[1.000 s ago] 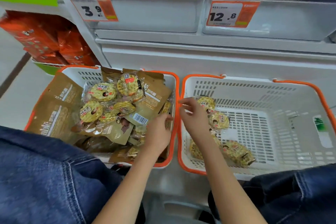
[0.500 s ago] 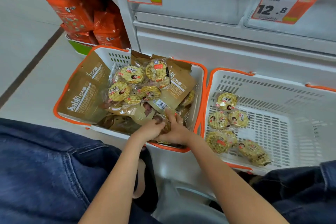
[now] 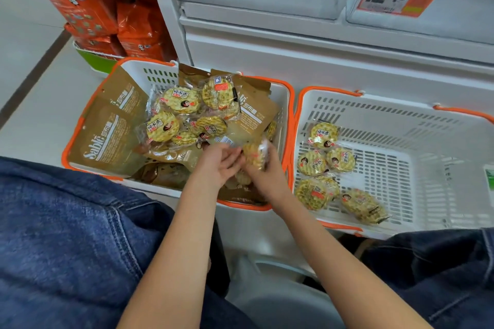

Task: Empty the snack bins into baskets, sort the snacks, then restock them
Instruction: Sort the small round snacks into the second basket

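**Picking cracker packs out of the mixed basket**

The right hand (image 3: pixel 263 168) is gripping a round cracker pack (image 3: pixel 254 156), lifting it just above the pile in the left basket (image 3: pixel 290 104). The left hand (image 3: pixel 217 164) is hovering beside it, fingers loosely spread and holding nothing. Brown pouches (image 3: pixel 107 133) are lying mixed with more packs underneath. Several sorted packs are sitting in the right basket (image 3: pixel 374 107). Best to carry this one over the touching rims and lay it flat alongside them.

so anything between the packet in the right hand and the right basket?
Only the two abutting basket rims. The right hand holds the cracker packet above them; the right basket is open-topped.
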The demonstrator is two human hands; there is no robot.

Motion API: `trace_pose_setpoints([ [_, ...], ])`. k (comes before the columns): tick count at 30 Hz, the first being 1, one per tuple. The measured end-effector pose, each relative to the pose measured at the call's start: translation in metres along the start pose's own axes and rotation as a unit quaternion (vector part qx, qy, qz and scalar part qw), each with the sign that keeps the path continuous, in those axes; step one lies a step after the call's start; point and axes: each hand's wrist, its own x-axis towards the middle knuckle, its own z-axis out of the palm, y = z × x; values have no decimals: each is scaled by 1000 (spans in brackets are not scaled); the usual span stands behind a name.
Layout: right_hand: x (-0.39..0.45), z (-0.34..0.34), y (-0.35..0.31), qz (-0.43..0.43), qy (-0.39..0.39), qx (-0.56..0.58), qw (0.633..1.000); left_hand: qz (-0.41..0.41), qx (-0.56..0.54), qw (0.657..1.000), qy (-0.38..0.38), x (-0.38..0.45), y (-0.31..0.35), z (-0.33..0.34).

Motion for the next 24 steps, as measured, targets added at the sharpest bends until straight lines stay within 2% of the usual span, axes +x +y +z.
trace_pose_setpoints([
  [2,-3,-20,-13,34,-4,85,996,73,25,997,-12,-9,1,14],
  [3,-4,-32,-22,43,0,128,991,135,53,989,-2,-11,1,20],
  [5,-2,-61,-35,46,41,180,982,262,132,956,16,-12,-6,30],
  [6,1,-77,-37,45,69,189,978,292,179,940,3,-13,-11,35],
  [9,-1,-121,-30,43,139,227,963,246,263,928,-97,-9,-40,51],
  [10,-4,-134,-23,46,159,240,957,230,264,931,-105,-7,-49,57],
  [13,-11,-157,6,83,220,272,933,178,194,964,-45,-1,-67,64],
  [15,-13,-159,26,114,204,282,931,157,222,962,-23,10,-70,56],
  [18,-9,-149,42,170,138,176,960,166,262,950,24,25,-69,40],
  [19,-5,-145,42,172,144,121,967,176,264,947,48,29,-67,37],
  [21,4,-136,33,136,194,32,971,210,278,932,96,31,-55,33],
  [24,22,-116,4,13,231,-95,968,269,316,895,165,31,-26,30],
])
